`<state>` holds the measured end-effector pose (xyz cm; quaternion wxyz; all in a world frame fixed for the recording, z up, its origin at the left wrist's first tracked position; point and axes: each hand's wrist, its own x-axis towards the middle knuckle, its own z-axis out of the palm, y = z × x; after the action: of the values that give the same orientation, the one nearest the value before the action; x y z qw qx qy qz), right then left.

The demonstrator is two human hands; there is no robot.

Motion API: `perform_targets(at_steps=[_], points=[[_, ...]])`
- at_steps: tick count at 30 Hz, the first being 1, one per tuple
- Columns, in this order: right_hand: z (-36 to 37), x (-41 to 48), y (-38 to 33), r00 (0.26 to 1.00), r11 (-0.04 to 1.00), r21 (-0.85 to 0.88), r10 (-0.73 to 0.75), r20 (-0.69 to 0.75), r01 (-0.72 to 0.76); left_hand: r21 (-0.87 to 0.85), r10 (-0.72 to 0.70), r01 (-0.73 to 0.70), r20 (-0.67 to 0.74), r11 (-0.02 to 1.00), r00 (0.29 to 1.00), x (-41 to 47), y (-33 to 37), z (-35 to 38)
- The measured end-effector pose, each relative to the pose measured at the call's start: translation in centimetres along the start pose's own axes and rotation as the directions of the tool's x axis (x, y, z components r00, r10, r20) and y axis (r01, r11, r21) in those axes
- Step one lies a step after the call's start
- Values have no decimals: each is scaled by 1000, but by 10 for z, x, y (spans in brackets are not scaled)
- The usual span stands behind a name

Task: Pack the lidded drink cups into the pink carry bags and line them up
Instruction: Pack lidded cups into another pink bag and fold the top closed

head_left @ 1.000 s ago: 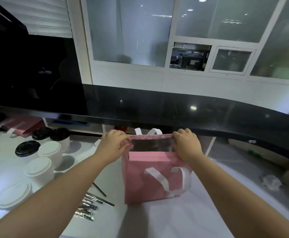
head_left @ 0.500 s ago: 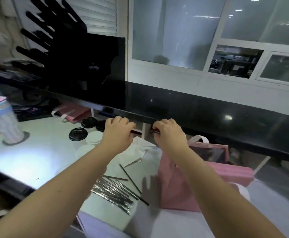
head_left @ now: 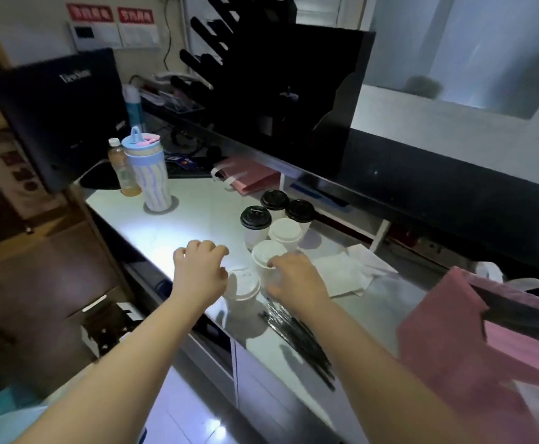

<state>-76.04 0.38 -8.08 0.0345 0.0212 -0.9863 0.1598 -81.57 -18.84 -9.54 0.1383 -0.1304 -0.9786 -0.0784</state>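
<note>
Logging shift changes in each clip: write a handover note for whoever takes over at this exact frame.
Left hand: empty, fingers curled, over the counter beside the nearest white-lidded cup.
Right hand: closing on the next white-lidded cup; grip not clear.
Cups: six, clustered on the white counter, three with black lids, three with white.
Open pink bag: standing at right; inside not visible. Flat pink bags lie behind the cups.
Done: one bag opened.
Left: pack the six cups, line the bags up.
</note>
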Motion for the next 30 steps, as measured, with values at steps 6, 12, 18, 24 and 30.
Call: perform_targets(at_steps=[6,12,18,24,30], points=[[57,38,-48,968,969,-186,-122,219,164,-1,-40,40,-8,999,999,-4,-36,10],[56,44,-58,972,954,-243,-127,198,174,-22,-14,13,-43,1000,999,20,-52,2],[-71,44,-42,995,980,-190,-79,-66,65,-116,167,-190,-183,975,969,87,-5,-43],[-181,-16,38,953,953,-190,187,-239,-234,-198,438,-463,-157,864,885,111,125,-69],[-243,-133,110,801,866,-29,447,-398,-499,-484,648,-598,-82,638,757,60,256,-66]])
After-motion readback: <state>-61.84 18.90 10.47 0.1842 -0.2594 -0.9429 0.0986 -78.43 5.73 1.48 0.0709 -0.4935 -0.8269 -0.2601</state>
